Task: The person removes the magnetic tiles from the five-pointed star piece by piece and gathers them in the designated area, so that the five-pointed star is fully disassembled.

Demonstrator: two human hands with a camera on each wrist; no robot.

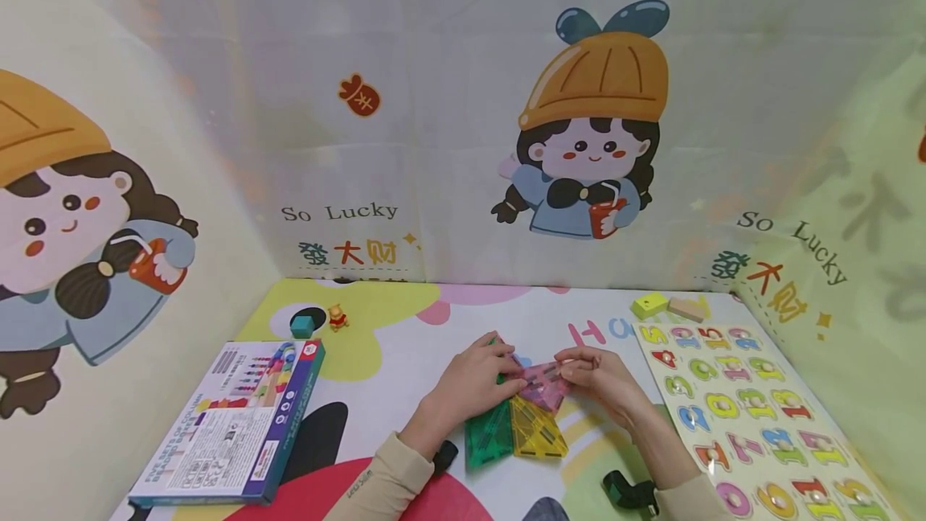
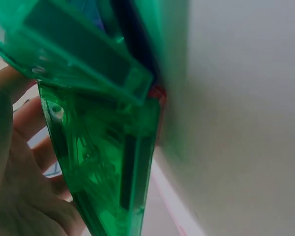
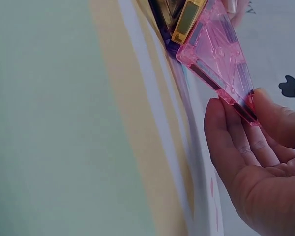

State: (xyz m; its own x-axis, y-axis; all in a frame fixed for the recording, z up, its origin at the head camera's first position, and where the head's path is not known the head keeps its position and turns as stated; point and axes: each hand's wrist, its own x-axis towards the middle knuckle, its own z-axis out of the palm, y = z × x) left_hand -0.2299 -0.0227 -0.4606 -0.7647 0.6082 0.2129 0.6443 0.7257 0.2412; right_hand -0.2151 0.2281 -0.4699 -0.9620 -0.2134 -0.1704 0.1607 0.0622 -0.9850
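Note:
Translucent magnetic tiles stand joined in a cluster on the table: a green tile (image 1: pixel 489 438), a yellow tile (image 1: pixel 537 429) and a pink triangular tile (image 1: pixel 548 392). From the far left side my left hand (image 1: pixel 472 383) holds the cluster, its fingers over the top. Green tiles (image 2: pixel 96 152) fill much of the left wrist view and partly hide that hand's fingers. My right hand (image 1: pixel 606 383) pinches a corner of the pink tile between thumb and fingers. In the right wrist view the pink tile (image 3: pixel 217 56) meets the yellow tile (image 3: pixel 188 22) at its upper left.
A boxed bead set (image 1: pixel 224 424) lies at the left. Behind it are a teal block (image 1: pixel 301 326) and a small bear figure (image 1: pixel 337 317). On the right lies a number puzzle board (image 1: pixel 760 416), with a yellow block (image 1: pixel 649 305) and a wooden block (image 1: pixel 686 309) behind it.

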